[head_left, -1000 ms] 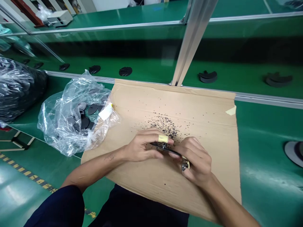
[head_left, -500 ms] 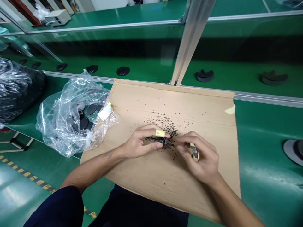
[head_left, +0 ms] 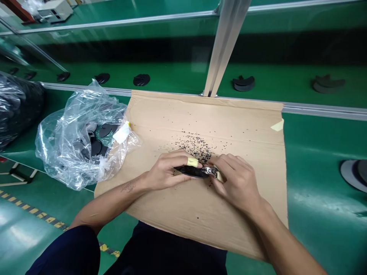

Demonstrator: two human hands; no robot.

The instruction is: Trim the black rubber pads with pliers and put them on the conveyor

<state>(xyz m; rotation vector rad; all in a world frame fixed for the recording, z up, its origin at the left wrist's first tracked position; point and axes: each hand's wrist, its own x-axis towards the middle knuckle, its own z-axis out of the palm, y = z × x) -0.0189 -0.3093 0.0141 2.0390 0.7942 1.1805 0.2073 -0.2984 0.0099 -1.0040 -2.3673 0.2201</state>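
Note:
My left hand [head_left: 169, 170] pinches a thin, dark, curved plastic part [head_left: 190, 171] by its edges; yellow tape wraps one of its fingers. In my right hand [head_left: 236, 177] is a small pair of nippers [head_left: 210, 171], its metal jaws at the right end of the part. Most of the nippers' handle is hidden in the palm. Beneath both hands lies a brown cardboard sheet [head_left: 160, 214]. Many tiny black scraps [head_left: 197, 145] are strewn over it just beyond my fingers.
To the left, a clear plastic bag [head_left: 69, 149] holds dark discs, beside a bulging black bag [head_left: 17, 110]. Along the green belt behind the cardboard sit several black parts [head_left: 141, 80]. A metal post [head_left: 226, 49] rises at the back. A grey round part [head_left: 354, 175] lies far right.
My right hand has turned and come left, bringing the nippers' jaws to the part's end. The part is tilted to show more of its face. The whole view has shifted slightly.

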